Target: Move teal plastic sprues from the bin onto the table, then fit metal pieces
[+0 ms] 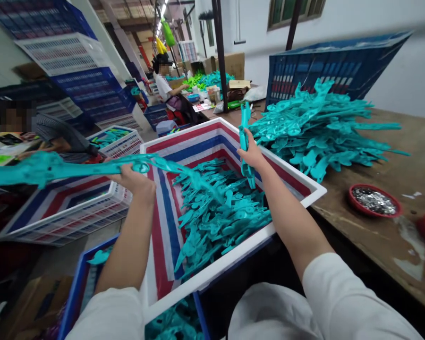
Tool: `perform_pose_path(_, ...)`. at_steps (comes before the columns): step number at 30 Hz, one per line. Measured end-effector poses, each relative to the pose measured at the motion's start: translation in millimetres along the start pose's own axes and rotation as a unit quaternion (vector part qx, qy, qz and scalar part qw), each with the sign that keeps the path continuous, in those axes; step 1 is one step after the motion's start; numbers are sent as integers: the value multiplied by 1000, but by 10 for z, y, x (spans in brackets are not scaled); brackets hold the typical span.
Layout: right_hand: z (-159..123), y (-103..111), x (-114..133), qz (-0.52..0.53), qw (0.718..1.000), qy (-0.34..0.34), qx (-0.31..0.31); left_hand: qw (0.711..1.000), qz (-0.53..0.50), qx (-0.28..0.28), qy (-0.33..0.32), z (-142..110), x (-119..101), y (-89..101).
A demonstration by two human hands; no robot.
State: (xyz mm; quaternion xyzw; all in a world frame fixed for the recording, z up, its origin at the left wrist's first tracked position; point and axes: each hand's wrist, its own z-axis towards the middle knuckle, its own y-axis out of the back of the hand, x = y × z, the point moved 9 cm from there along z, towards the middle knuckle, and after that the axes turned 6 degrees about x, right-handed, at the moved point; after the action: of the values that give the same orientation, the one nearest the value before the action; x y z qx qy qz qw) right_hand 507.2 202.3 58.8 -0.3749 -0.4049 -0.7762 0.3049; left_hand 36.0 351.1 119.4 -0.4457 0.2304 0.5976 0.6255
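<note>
Head view: our left grip (136, 183) is holding a long teal plastic strip (95, 168) across the white crate (212, 271); our right grip (251, 153) is clasping another teal piece (245, 118) above the heap (219, 212) inside. We are risking a snag: the strip's end is seemingly overlapping the heap.
</note>
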Motion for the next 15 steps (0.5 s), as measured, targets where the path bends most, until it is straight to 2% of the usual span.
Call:
perform_pose_path(1,-14,-35,-6,-23,1000,-12,10,999,15,-34,-33,-32,-96,67)
perform_pose_path(2,-32,-65,-4,-49,998,-20,14,999,21,-19,-34,-59,-116,37)
perform_pose_path(5,-95,-159,49,-111,993,-25,22,996,13,89,15,-204,27,-253)
perform_pose_path(8,-140,-298,122,-161,985,-25,62,990,8,135,31,-412,205,-512)
perform_pose_path(11,-202,-451,162,-223,967,-51,113,972,-8,216,89,-619,391,-788)
perform_pose_path(13,-286,-561,180,-234,959,-67,145,957,-16,262,121,-755,418,-873)
perform_pose_path(15,-379,-681,190,-230,954,-75,177,948,-11,291,131,-867,368,-876)
